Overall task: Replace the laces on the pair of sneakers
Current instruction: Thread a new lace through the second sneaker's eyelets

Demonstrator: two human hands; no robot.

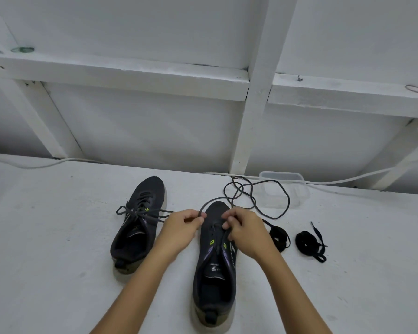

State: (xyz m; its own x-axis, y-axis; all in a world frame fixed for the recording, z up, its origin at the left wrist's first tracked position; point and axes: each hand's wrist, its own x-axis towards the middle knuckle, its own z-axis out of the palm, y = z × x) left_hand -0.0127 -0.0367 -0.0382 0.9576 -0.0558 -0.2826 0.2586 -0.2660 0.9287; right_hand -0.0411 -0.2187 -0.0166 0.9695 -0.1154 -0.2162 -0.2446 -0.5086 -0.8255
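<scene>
Near sneaker (215, 268) lay on the counter (58, 249), toe away. Left hand (179, 229) pinched the grey lace (258, 206) in a loop over the toe; right hand (245, 231) had its grip curled on the lace at the eyelets. Slack trailed in tangled coils toward a clear tub (285, 189). Risk: coils knot (or snag the tub) when pulled. Far sneaker (138, 222) laced; two black lace bundles (309, 244) waited right.

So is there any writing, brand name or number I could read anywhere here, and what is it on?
Nothing can be read with certainty.
Tongue of the near sneaker: a light logo mark, too blurred to read.
Insole of the far sneaker: a pale streak, unreadable.
Clear plastic container, new laces, wall: no text visible.
</scene>
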